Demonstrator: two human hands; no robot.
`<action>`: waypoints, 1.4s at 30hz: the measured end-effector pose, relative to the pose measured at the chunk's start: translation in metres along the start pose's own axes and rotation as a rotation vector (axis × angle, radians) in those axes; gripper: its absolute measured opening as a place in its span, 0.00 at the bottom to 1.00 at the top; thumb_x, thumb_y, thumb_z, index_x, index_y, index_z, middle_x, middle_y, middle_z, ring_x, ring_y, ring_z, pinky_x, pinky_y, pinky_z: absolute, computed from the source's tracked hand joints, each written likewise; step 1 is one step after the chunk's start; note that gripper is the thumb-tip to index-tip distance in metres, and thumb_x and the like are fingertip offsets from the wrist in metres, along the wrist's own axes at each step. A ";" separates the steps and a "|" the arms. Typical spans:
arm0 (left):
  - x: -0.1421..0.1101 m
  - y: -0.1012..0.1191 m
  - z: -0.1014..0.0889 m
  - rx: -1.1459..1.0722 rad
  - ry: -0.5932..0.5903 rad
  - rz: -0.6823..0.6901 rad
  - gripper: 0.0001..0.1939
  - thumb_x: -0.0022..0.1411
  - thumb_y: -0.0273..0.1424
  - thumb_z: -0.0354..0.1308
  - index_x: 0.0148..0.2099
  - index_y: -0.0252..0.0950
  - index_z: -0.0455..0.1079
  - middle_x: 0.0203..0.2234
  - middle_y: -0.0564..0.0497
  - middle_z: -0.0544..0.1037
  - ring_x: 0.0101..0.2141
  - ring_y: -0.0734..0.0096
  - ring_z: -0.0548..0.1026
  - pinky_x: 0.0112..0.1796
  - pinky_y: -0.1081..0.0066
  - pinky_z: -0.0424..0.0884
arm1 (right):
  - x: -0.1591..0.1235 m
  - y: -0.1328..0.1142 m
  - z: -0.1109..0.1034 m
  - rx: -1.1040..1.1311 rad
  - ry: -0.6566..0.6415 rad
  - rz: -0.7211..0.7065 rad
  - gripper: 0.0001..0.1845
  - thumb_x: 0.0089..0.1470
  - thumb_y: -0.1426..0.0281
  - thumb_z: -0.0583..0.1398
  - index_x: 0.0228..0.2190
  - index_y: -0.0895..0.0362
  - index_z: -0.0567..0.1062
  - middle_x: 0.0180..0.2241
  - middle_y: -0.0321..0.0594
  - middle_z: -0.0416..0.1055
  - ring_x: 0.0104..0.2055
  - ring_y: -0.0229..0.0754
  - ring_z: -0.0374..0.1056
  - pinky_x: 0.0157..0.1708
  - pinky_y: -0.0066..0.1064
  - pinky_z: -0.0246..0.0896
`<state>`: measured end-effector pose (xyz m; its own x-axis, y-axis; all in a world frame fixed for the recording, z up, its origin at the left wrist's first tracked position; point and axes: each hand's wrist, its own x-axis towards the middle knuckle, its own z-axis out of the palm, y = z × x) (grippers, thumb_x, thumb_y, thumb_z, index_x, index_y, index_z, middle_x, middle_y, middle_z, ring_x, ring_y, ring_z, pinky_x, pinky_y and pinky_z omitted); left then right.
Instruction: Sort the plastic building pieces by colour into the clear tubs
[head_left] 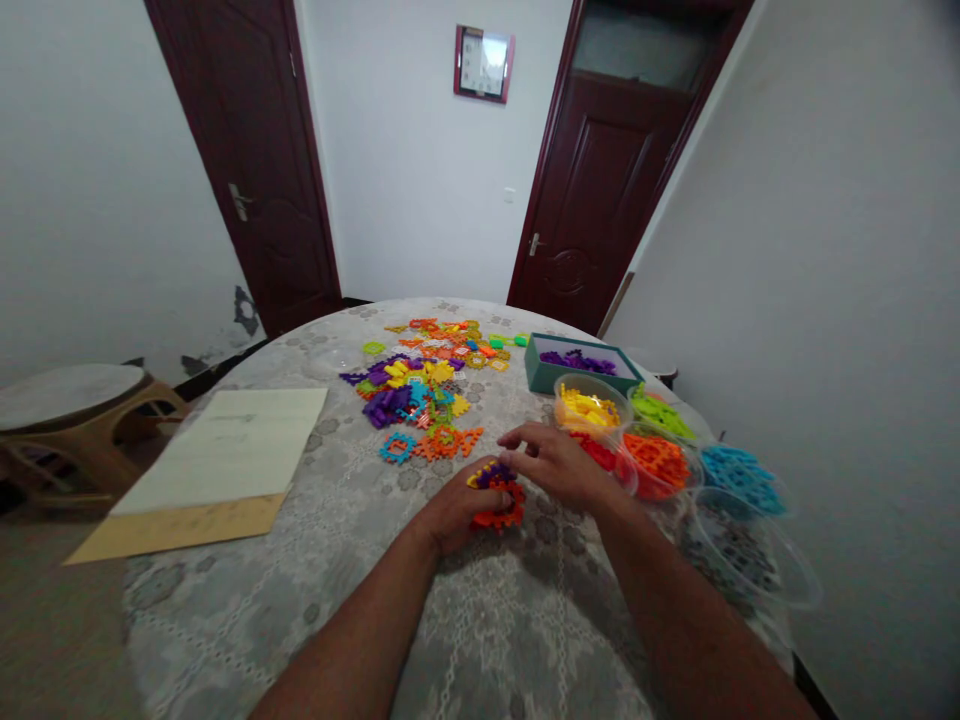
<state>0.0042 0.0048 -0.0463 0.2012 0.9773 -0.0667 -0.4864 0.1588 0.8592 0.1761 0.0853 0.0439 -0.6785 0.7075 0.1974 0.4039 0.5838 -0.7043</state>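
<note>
My left hand [459, 508] is closed around a cluster of plastic interlocking building pieces [504, 508], orange below with purple and yellow on top. Just right of it, my right hand [559, 462] reaches over with its fingers bent toward the purple part; whether its fingertips pinch a piece is not clear. Beyond both hands lies a loose heap of the same toothed pieces [442, 440] in orange, purple, yellow, blue and green. A blue square piece [397, 447] lies at the near left of the heap.
Several clear tubs on the right hold sorted pieces: yellow [589, 408], red, orange [655, 462], green, blue [741, 478] and grey. A green box [541, 372] with purple pieces stands behind them. Paper sheets [225, 450] lie at the left edge, beside a stool [75, 395].
</note>
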 end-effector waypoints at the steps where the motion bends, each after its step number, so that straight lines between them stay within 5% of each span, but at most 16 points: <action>1: 0.000 0.000 0.000 0.000 -0.008 0.007 0.20 0.47 0.26 0.73 0.45 0.36 0.76 0.32 0.48 0.79 0.30 0.68 0.76 0.32 0.70 0.71 | -0.004 -0.005 0.005 -0.036 -0.025 -0.030 0.09 0.61 0.66 0.65 0.42 0.54 0.84 0.41 0.42 0.79 0.39 0.42 0.73 0.39 0.32 0.66; 13: 0.001 -0.003 -0.001 0.039 -0.005 -0.001 0.16 0.47 0.30 0.74 0.40 0.34 0.78 0.31 0.46 0.79 0.28 0.69 0.74 0.28 0.71 0.71 | -0.001 0.008 -0.001 0.140 -0.092 0.072 0.08 0.61 0.64 0.62 0.34 0.55 0.79 0.33 0.37 0.76 0.37 0.42 0.70 0.38 0.32 0.64; 17: 0.000 -0.001 0.001 0.027 0.005 0.003 0.16 0.47 0.30 0.74 0.40 0.34 0.78 0.31 0.46 0.80 0.28 0.68 0.75 0.28 0.71 0.70 | -0.005 0.005 -0.004 0.193 -0.043 0.147 0.10 0.62 0.62 0.61 0.33 0.55 0.76 0.27 0.33 0.71 0.30 0.38 0.65 0.31 0.29 0.59; 23: -0.001 0.002 0.004 0.006 0.013 0.028 0.14 0.47 0.27 0.72 0.39 0.34 0.79 0.31 0.47 0.80 0.29 0.67 0.76 0.32 0.70 0.71 | -0.005 -0.010 -0.021 0.182 -0.061 0.224 0.11 0.60 0.60 0.62 0.33 0.55 0.76 0.20 0.29 0.64 0.22 0.34 0.56 0.23 0.27 0.51; 27: -0.001 0.001 0.002 0.029 0.018 0.021 0.16 0.48 0.28 0.72 0.41 0.34 0.79 0.33 0.46 0.80 0.31 0.66 0.77 0.34 0.69 0.72 | 0.009 0.003 -0.043 0.137 -0.083 0.242 0.12 0.58 0.59 0.63 0.32 0.56 0.76 0.19 0.29 0.65 0.19 0.33 0.56 0.19 0.25 0.49; 29: 0.000 -0.001 0.000 0.038 0.024 0.017 0.16 0.50 0.29 0.72 0.43 0.34 0.79 0.32 0.47 0.80 0.31 0.68 0.76 0.33 0.69 0.72 | 0.025 0.018 -0.060 0.121 0.017 0.280 0.12 0.57 0.60 0.63 0.32 0.56 0.77 0.18 0.29 0.64 0.18 0.34 0.57 0.18 0.25 0.50; 31: 0.002 -0.003 -0.003 0.045 0.030 0.023 0.16 0.51 0.30 0.72 0.43 0.34 0.78 0.31 0.48 0.78 0.29 0.70 0.75 0.31 0.71 0.71 | 0.043 0.035 -0.078 0.120 0.272 0.319 0.11 0.57 0.62 0.62 0.34 0.57 0.78 0.20 0.31 0.67 0.20 0.34 0.61 0.19 0.24 0.54; 34: 0.002 -0.004 -0.004 0.049 0.044 0.026 0.13 0.52 0.30 0.72 0.40 0.34 0.77 0.30 0.49 0.77 0.29 0.71 0.74 0.31 0.72 0.70 | 0.064 0.056 -0.099 0.211 0.627 0.340 0.19 0.56 0.65 0.62 0.48 0.59 0.77 0.32 0.39 0.77 0.24 0.36 0.69 0.22 0.24 0.62; 36: 0.002 -0.004 -0.002 0.045 0.074 0.021 0.12 0.52 0.31 0.72 0.38 0.34 0.77 0.30 0.49 0.78 0.29 0.70 0.75 0.32 0.71 0.71 | 0.066 0.062 -0.101 0.250 0.689 0.328 0.26 0.57 0.66 0.61 0.57 0.59 0.74 0.41 0.43 0.80 0.27 0.36 0.72 0.23 0.25 0.65; 38: 0.002 -0.002 0.000 0.039 0.112 0.012 0.13 0.52 0.32 0.73 0.38 0.34 0.77 0.30 0.49 0.78 0.29 0.70 0.75 0.31 0.71 0.71 | 0.056 0.060 -0.090 0.216 0.613 0.310 0.25 0.58 0.66 0.60 0.57 0.58 0.74 0.43 0.44 0.80 0.28 0.37 0.73 0.23 0.25 0.65; 42: 0.003 -0.001 0.002 0.004 0.145 0.036 0.15 0.50 0.32 0.75 0.40 0.34 0.78 0.31 0.48 0.79 0.30 0.69 0.76 0.32 0.70 0.71 | 0.014 0.035 -0.043 0.122 0.234 0.233 0.15 0.61 0.65 0.60 0.46 0.57 0.81 0.37 0.41 0.81 0.28 0.37 0.74 0.27 0.27 0.66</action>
<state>0.0070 0.0073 -0.0469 0.0591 0.9923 -0.1084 -0.4877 0.1234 0.8642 0.2070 0.1322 0.0513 -0.4118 0.8966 0.1632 0.4454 0.3542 -0.8223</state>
